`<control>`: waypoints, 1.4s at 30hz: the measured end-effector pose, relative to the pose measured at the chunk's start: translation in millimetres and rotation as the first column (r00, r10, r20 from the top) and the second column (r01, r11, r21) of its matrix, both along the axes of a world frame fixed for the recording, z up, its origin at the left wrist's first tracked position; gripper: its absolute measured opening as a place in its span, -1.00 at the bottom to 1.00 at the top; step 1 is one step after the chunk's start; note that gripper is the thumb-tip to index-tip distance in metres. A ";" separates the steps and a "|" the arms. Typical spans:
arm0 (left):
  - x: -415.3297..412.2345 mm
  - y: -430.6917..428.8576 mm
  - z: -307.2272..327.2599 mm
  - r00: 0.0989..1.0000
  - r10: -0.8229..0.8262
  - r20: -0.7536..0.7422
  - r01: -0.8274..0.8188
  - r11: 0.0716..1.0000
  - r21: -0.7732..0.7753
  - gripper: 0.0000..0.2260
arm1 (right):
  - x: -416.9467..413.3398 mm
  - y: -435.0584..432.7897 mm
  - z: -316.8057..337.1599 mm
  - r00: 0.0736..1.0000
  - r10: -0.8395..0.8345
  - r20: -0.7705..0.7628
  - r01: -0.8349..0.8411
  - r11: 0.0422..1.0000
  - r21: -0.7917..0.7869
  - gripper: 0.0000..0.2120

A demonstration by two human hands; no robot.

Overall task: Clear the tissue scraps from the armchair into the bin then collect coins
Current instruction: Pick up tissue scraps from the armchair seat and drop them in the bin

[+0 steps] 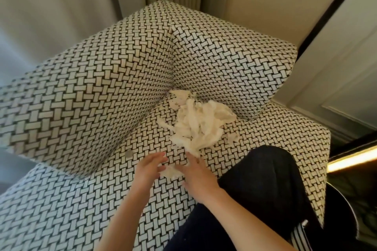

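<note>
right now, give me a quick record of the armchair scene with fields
tissue scraps: heaped on the armchair seat, toward the back corner
coin: one, near the seat's left edge
left hand: open, at the heap's near end
right hand: open, touching the heap's near end
stage: scraps not yet cleared

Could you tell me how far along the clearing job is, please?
Nothing looks done: the tissue scraps lie heaped on the armchair seat. In hand: the left hand and right hand are at the pile's near end. Left: binning them, then the coin.
</note>
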State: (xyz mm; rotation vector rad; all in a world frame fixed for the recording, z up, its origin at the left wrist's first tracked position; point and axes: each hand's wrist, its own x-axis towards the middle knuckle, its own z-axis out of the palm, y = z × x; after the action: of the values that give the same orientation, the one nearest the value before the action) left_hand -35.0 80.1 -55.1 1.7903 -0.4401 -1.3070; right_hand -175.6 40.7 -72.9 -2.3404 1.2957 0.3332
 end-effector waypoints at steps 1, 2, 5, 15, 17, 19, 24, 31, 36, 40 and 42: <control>-0.2 -1.2 0.1 1.000 0.006 -0.004 -0.006 1.000 -0.001 -0.82 | 0.9 -1.3 -3.0 1.000 0.008 -0.006 -0.008 0.999 -0.040 -0.47; 0.1 -1.9 -0.3 1.000 0.018 -0.009 -0.018 1.000 -0.002 -0.82 | 1.7 -3.2 -5.8 1.000 0.015 0.005 -0.014 0.997 -0.072 -0.49; 0.5 -5.3 1.9 0.999 0.046 -0.003 -0.046 0.999 -0.007 -0.83 | -1.2 -9.9 -9.0 0.998 0.025 0.059 -0.018 0.993 -0.118 -0.64; -16.9 -31.2 -11.7 0.933 -0.151 0.327 0.187 0.979 -0.081 -0.43 | -51.6 -43.6 44.8 0.931 -0.135 0.340 0.109 0.990 0.094 -0.82; -29.3 -38.6 -20.1 0.900 -0.203 0.387 0.231 0.973 -0.027 -0.33 | -64.7 -53.2 55.6 0.905 -0.192 0.380 0.168 0.981 0.095 -0.83; -42.7 -43.9 -26.2 0.870 -0.218 0.443 0.236 0.972 0.015 -0.25 | -75.7 -63.0 61.7 0.873 -0.245 0.421 0.229 0.969 0.089 -0.88; -67.8 -48.5 -32.4 0.815 -0.247 0.525 0.260 0.964 0.051 -0.23 | -90.3 -79.1 67.8 0.735 -0.398 0.549 0.360 0.915 0.181 -0.92; -68.7 -52.5 -40.3 0.714 -0.228 0.661 0.255 0.965 0.057 -0.62 | -92.3 -85.3 72.6 0.451 -0.614 0.648 0.404 0.788 0.465 -0.94; -56.9 -52.2 -31.7 0.781 -0.128 0.611 0.216 0.974 -0.073 -0.90 | -92.8 -89.0 76.2 0.254 -0.732 0.632 0.401 0.674 0.620 -0.88; -46.2 -54.1 -23.5 0.849 -0.104 0.518 0.161 0.985 -0.066 -0.88 | -93.8 -92.3 79.2 -0.021 -0.816 0.577 0.357 0.533 0.767 -0.85; -41.6 -53.9 -17.9 0.862 -0.093 0.498 0.158 0.983 -0.089 -0.85 | -96.3 -93.3 80.6 -0.131 -0.837 0.532 0.295 0.479 0.827 -0.86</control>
State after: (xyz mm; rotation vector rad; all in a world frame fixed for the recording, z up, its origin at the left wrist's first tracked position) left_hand -76.5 26.2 -73.0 2.0047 -0.9148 -0.8644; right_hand -271.9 -52.6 7.6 -0.7493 1.1700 -0.9622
